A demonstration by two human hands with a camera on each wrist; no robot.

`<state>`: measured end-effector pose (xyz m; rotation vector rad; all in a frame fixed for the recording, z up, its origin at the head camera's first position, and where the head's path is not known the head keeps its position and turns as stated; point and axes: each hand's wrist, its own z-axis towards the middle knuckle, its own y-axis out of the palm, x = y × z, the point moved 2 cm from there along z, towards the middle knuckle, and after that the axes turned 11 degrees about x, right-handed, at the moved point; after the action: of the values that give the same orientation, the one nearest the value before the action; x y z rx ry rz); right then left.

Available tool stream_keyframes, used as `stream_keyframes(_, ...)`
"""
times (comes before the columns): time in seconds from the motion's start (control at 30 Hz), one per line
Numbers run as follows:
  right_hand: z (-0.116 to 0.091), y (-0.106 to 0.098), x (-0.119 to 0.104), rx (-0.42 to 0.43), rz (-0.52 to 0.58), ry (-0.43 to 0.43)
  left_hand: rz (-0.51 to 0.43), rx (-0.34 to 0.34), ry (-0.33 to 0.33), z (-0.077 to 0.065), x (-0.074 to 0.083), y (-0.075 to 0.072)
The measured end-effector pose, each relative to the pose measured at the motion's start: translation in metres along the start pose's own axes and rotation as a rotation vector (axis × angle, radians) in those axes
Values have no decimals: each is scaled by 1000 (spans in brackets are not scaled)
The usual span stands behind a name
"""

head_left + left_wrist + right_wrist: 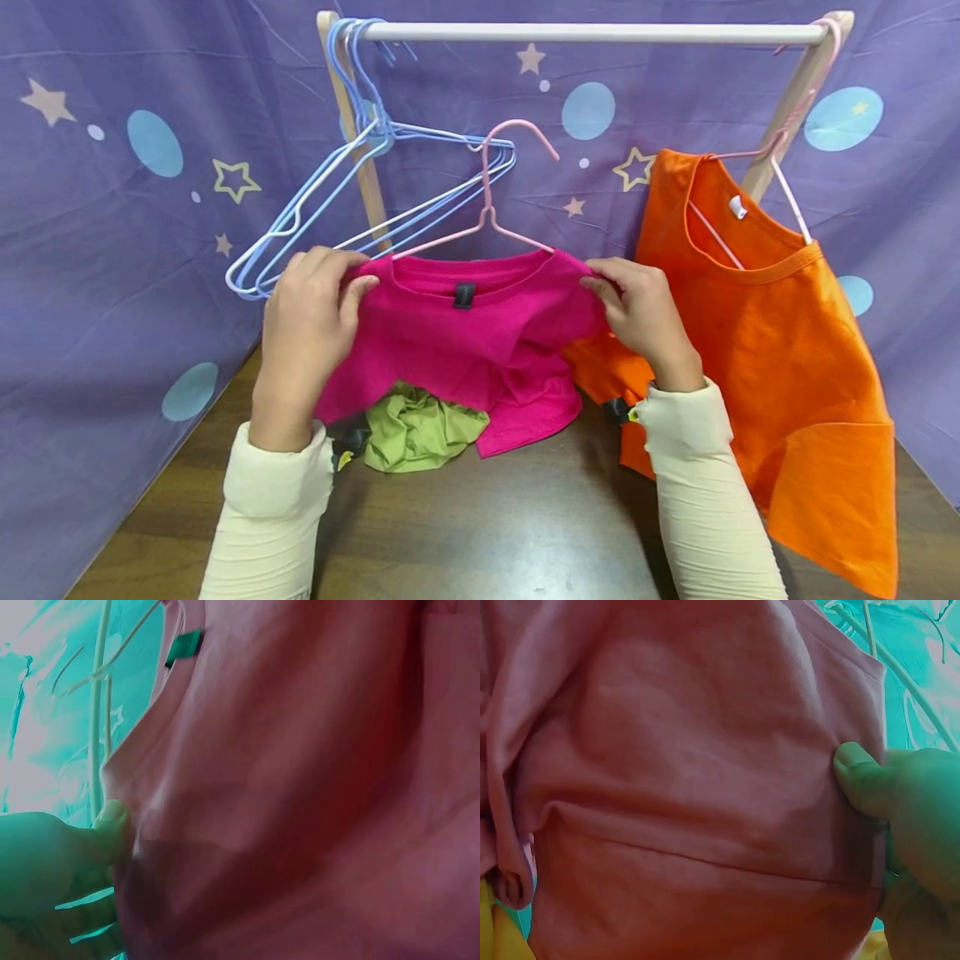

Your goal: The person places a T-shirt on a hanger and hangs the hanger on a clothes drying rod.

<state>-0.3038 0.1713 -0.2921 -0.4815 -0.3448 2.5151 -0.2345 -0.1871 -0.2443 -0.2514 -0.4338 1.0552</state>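
L hand [303, 321] fingers pinch magenta shirt [442, 329] at its 10 o'clock shoulder; R hand [637, 312] fingers pinch 2 o'clock shoulder. Shirt: ctr, over bench [487, 533]. Pink hanger [486, 179] thru neckline, hook apart from 12 o'clock rail [585, 33]. Rec.: keep shoulders lvl, neckline ctr'd; hook clear of blue hangers [382, 125], 10 o'clock.

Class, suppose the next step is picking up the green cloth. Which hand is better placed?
Probably the left hand: in the head view, the green cloth lies nearer to it than to the right hand. Both hands pinch the pink shirt, so the left must let go first.
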Motion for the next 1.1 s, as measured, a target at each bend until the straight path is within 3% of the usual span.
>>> stream_keyframes(0.23,2,-5,1,77,-16,41,16,-4,-64,2,-10,-15)
stream_keyframes(0.47,3,-11,3,137,-19,71,-33,92,18,3,-15,-21)
stream_keyframes(0.73,3,-9,3,176,-85,81,16,66,24,0,-13,-20)
stream_keyframes(0.93,2,-4,4,188,-82,77,21,28,79,-1,-13,-16)
stream_keyframes(1.1,3,-2,3,180,-83,92,41,92,68,-1,-13,-13)
